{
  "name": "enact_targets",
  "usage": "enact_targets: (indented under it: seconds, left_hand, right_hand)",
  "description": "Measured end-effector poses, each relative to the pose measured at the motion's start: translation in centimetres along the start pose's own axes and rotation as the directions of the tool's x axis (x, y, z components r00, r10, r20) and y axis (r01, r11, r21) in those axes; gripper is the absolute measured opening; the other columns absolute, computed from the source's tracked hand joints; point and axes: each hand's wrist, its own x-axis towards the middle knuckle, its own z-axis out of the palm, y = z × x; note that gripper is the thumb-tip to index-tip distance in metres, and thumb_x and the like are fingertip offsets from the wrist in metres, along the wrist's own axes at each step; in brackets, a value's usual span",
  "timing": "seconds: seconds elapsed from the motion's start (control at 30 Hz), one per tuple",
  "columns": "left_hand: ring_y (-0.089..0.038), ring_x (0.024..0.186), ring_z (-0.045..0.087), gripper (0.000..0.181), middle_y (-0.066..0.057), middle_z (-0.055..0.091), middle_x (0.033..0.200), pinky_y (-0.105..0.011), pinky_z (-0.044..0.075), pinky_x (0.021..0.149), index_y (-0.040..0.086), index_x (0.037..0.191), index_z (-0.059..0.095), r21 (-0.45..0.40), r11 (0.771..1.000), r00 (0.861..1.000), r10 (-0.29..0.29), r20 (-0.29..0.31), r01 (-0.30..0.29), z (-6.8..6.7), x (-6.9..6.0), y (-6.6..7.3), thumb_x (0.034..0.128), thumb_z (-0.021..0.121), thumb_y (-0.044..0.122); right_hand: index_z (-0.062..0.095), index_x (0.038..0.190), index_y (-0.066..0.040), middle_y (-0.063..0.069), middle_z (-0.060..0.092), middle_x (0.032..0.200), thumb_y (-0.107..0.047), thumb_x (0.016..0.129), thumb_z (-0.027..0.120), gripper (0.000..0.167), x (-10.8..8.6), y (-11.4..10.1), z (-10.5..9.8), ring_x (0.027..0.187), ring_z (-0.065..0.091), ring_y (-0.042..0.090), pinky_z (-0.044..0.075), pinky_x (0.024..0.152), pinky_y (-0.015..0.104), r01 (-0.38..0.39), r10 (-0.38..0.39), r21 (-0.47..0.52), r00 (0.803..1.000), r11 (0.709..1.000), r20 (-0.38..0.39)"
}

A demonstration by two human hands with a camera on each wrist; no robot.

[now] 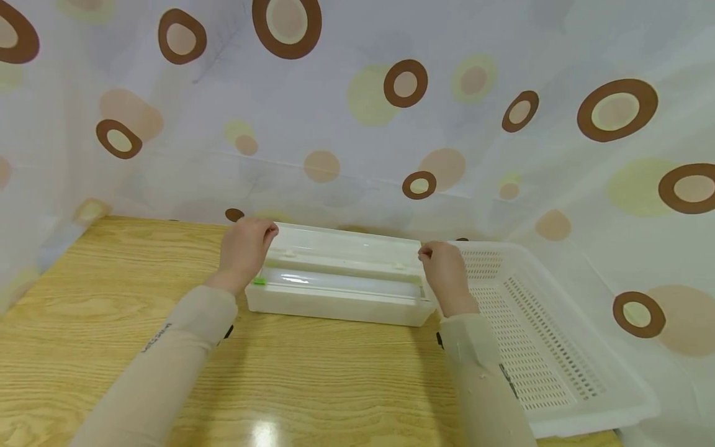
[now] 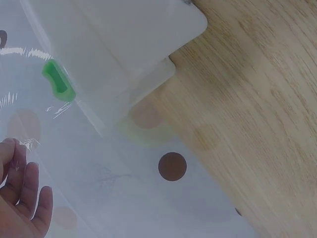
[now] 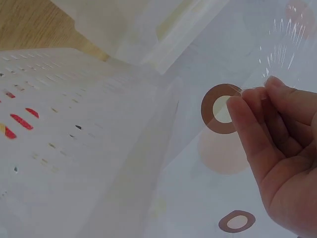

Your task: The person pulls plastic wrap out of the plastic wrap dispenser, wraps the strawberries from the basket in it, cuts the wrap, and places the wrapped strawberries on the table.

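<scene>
A white plastic-wrap dispenser (image 1: 335, 305) stands on the wooden table with its lid raised at the back. Inside lies a roll of plastic wrap (image 1: 341, 282). A green cutter slider (image 2: 58, 81) sits at the dispenser's left end. Clear plastic wrap (image 3: 285, 54) is drawn up from it and stretched between both hands, with creases at the pinched spots. My left hand (image 1: 244, 249) pinches one corner between thumb and fingertip above the left end. My right hand (image 1: 447, 273) pinches the opposite corner above the right end, thumb against fingertips.
A white perforated basket (image 1: 558, 298) stands just right of the dispenser. A white curtain (image 1: 335, 124) with brown rings hangs close behind the table (image 1: 313, 379) and along its sides. Something red shows through the basket holes in the right wrist view.
</scene>
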Motion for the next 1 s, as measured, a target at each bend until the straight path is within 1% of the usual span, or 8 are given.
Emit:
enact_targets:
  seconds: [0.13, 0.3, 0.5, 0.67, 0.87, 1.0]
  left_hand:
    - [-0.032, 0.084, 0.065, 0.016, -0.015, 0.071, 0.092, -0.044, 0.053, 0.071, 0.002, 0.094, 0.069, 0.016, 1.0, 1.0, -0.001, -0.016, 0.001, -0.3, 0.3, 0.3, 0.0905, 0.06, 0.014]
    - [-0.033, 0.083, 0.064, 0.014, -0.015, 0.071, 0.09, -0.046, 0.051, 0.073, 0.002, 0.092, 0.069, 0.024, 1.0, 0.999, 0.018, -0.047, -0.017, -0.7, 0.9, 0.5, 0.09, 0.061, 0.013]
    - [-0.034, 0.084, 0.064, 0.012, -0.013, 0.071, 0.09, -0.047, 0.05, 0.075, 0.003, 0.091, 0.069, 0.046, 0.999, 0.997, 0.021, -0.076, -0.017, -1.1, 1.5, 0.6, 0.0891, 0.062, 0.013]
    - [-0.034, 0.084, 0.063, 0.012, -0.013, 0.071, 0.09, -0.048, 0.049, 0.073, 0.004, 0.09, 0.069, 0.044, 0.999, 0.996, 0.006, -0.094, -0.002, -1.6, 1.5, 1.1, 0.089, 0.062, 0.014]
    - [-0.033, 0.083, 0.062, 0.014, -0.013, 0.071, 0.091, -0.047, 0.049, 0.071, 0.004, 0.091, 0.068, 0.039, 0.999, 0.995, -0.015, -0.095, 0.019, -2.1, 1.4, 1.7, 0.0894, 0.062, 0.016]
    - [-0.032, 0.084, 0.061, 0.015, -0.012, 0.071, 0.091, -0.047, 0.048, 0.072, 0.005, 0.092, 0.069, 0.046, 0.999, 0.995, -0.025, -0.094, 0.029, -2.4, 1.5, 2.0, 0.09, 0.061, 0.017]
  right_hand:
    - [0.068, 0.096, 0.005, 0.022, 0.069, 0.095, -0.006, 0.091, 0.057, 0.016, 0.1, -0.1, -0.2, 0.083, 0.064, 0.033, 0.052, 0.074, 0.043, -0.001, 0.001, 0.01, 1.0, 1.0, -0.029]
    - [0.067, 0.097, 0.006, 0.023, 0.068, 0.096, -0.005, 0.092, 0.055, 0.017, 0.4, -0.3, -0.6, 0.084, 0.064, 0.035, 0.052, 0.076, 0.045, -0.005, 0.007, 0.036, 0.999, 0.999, -0.053]
    - [0.068, 0.093, 0.005, 0.023, 0.068, 0.094, -0.005, 0.092, 0.055, 0.016, 0.7, -0.5, -1.3, 0.085, 0.064, 0.037, 0.051, 0.078, 0.047, 0.006, -0.003, 0.038, 0.996, 0.999, -0.09]
    - [0.068, 0.091, 0.004, 0.022, 0.068, 0.095, -0.004, 0.091, 0.056, 0.015, 0.8, -0.5, -1.8, 0.089, 0.063, 0.037, 0.05, 0.081, 0.047, 0.018, -0.013, 0.038, 0.994, 0.999, -0.112]
    - [0.067, 0.092, 0.005, 0.022, 0.067, 0.097, -0.003, 0.09, 0.056, 0.014, 0.9, -0.4, -2.3, 0.093, 0.062, 0.038, 0.048, 0.085, 0.047, 0.021, -0.015, 0.044, 0.992, 0.999, -0.128]
    - [0.067, 0.094, 0.005, 0.023, 0.067, 0.098, -0.004, 0.091, 0.055, 0.015, 0.8, -0.5, -2.8, 0.093, 0.062, 0.037, 0.049, 0.083, 0.046, 0.024, -0.016, 0.056, 0.991, 0.998, -0.132]
